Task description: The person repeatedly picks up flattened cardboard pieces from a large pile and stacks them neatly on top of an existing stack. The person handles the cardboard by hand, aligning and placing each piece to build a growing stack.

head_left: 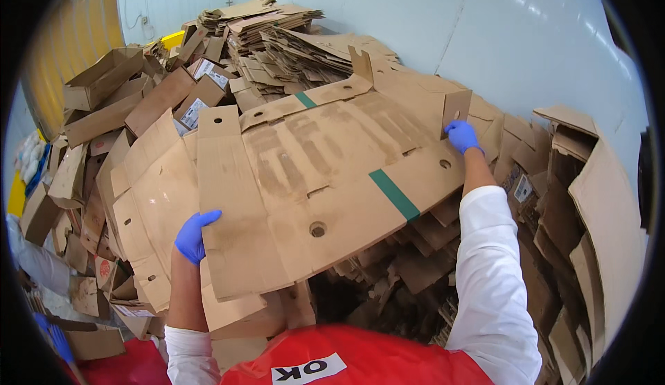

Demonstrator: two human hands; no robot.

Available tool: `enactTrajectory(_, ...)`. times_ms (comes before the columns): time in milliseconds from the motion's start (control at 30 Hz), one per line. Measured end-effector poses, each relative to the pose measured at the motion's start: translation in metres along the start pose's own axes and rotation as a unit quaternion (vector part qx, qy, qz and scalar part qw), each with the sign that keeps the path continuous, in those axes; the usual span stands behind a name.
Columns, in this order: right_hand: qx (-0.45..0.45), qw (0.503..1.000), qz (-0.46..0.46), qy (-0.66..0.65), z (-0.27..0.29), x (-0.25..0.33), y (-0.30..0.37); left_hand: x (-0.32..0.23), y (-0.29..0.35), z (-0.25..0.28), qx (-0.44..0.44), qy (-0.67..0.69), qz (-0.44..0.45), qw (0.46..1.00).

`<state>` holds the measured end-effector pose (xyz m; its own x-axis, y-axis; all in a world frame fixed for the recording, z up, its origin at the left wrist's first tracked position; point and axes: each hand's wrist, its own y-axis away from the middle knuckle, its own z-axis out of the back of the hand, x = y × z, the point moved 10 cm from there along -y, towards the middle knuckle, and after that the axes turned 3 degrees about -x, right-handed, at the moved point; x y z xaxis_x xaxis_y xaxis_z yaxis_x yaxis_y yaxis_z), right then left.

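A large flattened cardboard box (346, 198) with green tape strips, round holes and dark stains spans the space before me, tilted over a heap of cardboard. At its left edge my left hand (194, 235), in a blue glove, grips the sheet, thumb over the top face and the other fingers hidden behind. My right hand (462, 136), also blue-gloved, closes on an upright flap (456, 110) at the right side. Another opened-out carton (154, 208) lies partly beneath the sheet on the left.
Stacks of flattened cardboard (305, 56) rise at the back against a pale wall (388, 11). Several unflattened boxes (163, 101) pile up at left. Bent cardboard (609, 198) stands at far right. Lower left, another person's blue-gloved hand (55, 340) and red clothing (128, 364) show.
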<state>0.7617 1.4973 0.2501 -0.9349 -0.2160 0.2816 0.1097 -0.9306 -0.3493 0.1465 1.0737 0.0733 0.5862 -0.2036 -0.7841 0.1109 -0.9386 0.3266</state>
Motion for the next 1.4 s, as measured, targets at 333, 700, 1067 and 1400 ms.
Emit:
enactTrajectory(333,-0.068,0.969,-0.186,0.147,0.028,-0.096,-0.013,0.010,-0.014,0.006,-0.034,-0.012,0.002,0.999)
enactTrajectory(700,-0.067,0.990,-0.125,0.003,0.047,-0.147,-0.082,0.014,-0.013,0.009,-0.044,0.004,0.011,0.999)
enactTrajectory(1067,-0.064,0.983,0.046,0.166,-0.006,-0.213,-0.144,0.030,-0.008,0.017,-0.064,0.061,0.054,0.995)
enactTrajectory(1400,-0.437,0.673,-0.174,-0.571,0.173,-0.160,-0.025,0.034,-0.017,0.009,-0.037,0.092,0.031,0.995)
